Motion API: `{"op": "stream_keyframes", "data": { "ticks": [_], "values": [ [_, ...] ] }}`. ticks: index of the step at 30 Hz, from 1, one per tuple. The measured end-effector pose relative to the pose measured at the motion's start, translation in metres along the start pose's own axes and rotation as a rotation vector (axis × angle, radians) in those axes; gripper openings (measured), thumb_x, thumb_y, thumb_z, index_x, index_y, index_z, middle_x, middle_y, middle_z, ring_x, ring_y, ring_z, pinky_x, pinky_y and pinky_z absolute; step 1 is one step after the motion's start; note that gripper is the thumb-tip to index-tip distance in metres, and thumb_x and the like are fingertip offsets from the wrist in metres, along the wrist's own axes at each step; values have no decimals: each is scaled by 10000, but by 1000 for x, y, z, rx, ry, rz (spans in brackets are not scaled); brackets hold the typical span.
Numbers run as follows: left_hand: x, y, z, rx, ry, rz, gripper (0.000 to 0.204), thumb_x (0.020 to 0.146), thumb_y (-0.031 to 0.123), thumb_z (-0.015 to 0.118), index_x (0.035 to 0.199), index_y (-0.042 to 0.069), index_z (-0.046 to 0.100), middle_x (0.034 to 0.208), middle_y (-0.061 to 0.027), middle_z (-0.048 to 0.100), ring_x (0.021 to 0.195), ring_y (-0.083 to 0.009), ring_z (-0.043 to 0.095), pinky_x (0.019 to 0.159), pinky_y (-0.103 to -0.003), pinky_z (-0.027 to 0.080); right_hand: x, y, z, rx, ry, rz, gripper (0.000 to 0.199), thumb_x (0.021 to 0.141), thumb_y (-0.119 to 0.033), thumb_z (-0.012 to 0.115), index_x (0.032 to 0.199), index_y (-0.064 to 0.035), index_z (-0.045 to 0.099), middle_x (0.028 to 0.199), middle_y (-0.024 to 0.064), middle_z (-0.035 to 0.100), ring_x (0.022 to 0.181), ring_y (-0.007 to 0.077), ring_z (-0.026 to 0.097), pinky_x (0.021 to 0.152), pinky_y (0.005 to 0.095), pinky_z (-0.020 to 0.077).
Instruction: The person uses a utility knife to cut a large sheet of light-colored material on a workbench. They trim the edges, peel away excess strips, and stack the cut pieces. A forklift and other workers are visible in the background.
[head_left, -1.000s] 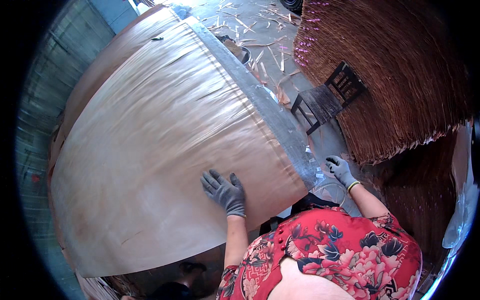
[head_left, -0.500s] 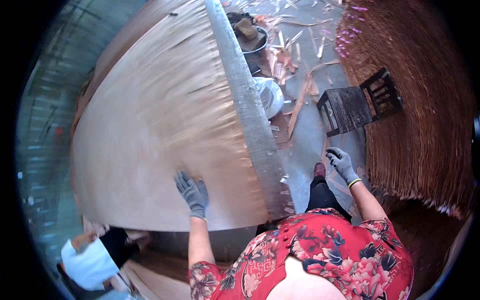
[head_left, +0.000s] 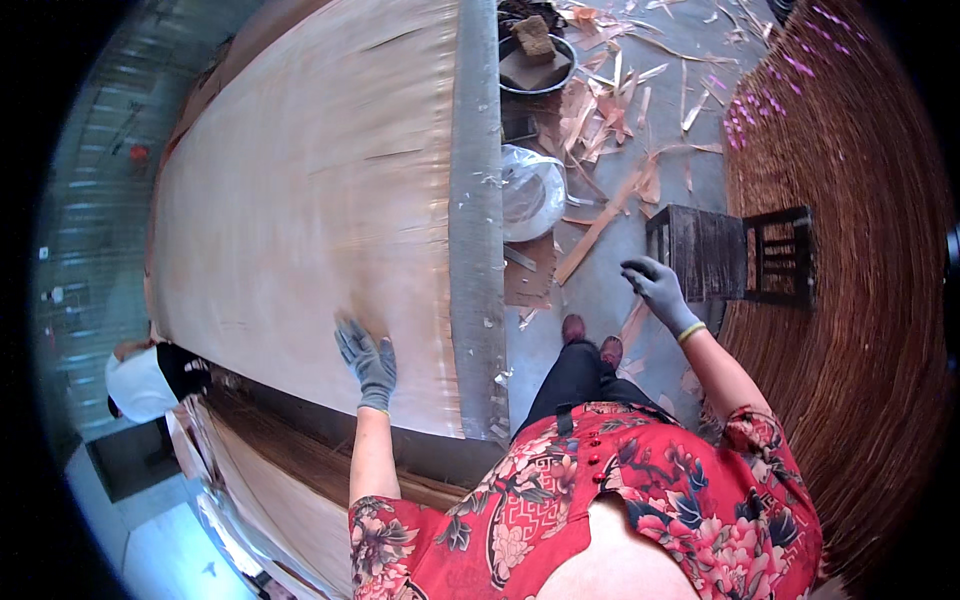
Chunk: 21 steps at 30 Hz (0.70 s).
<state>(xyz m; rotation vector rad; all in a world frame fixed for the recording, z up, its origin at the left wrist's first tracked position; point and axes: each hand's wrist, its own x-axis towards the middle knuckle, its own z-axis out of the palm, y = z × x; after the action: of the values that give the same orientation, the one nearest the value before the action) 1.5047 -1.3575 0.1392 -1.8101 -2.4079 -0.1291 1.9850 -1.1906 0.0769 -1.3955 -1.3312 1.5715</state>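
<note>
A large pale wood veneer sheet (head_left: 300, 200) lies flat on a long work table with a grey metal edge (head_left: 476, 250). My left hand (head_left: 368, 362), in a grey glove, rests flat on the near part of the sheet with its fingers spread. My right hand (head_left: 657, 290), also gloved, hangs in the air to the right of the table above the floor, fingers loosely curled and holding nothing. It is near a small dark wooden stool (head_left: 730, 255).
A tall stack of brown veneer (head_left: 850, 250) fills the right side. Wood scraps (head_left: 610, 110) litter the grey floor, beside a white plastic bag (head_left: 530, 190) and a round metal basin (head_left: 535, 60). Another person in white (head_left: 140, 380) stands at the left. More stacked sheets (head_left: 270, 480) lie below the table.
My view has swung so the sheet now runs upward. My left hand stays flat on the sheet. My right hand has risen away from the table edge toward the stool.
</note>
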Motion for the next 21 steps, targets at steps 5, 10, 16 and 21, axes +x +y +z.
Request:
{"op": "stream_keyframes", "data": {
  "ticks": [5,10,16,21],
  "values": [
    [-19,-7,1,-24,-33,-101,767,796,327,489,1384,25,99,1435,-219,52,1300,-420,94,1057,-475,92,103,-54,53,-438,-82,-360,228,787,-130,593,1001,-52,606,909,131,607,771,245,586,687,315,463],
    [8,-11,-26,-37,-50,-77,782,772,365,530,1362,9,159,1412,-249,85,1292,-428,106,1047,-488,127,218,-59,94,-686,-185,-641,499,752,-131,611,1216,-58,442,1207,204,458,1080,366,468,903,388,400],
    [-16,-2,-26,12,-153,-139,777,768,430,539,1334,1,225,1397,-267,115,1284,-434,142,1042,-488,153,260,-31,91,-1029,-417,-357,458,734,-195,602,1160,-69,491,984,189,580,898,354,556,752,411,440],
    [-14,10,-31,78,-204,-193,771,766,454,533,1335,18,249,1379,-257,187,1283,-417,164,1041,-483,164,270,-47,75,-953,-475,-512,216,697,-218,646,762,-32,557,704,162,587,648,345,564,581,400,436]
  ]
}}
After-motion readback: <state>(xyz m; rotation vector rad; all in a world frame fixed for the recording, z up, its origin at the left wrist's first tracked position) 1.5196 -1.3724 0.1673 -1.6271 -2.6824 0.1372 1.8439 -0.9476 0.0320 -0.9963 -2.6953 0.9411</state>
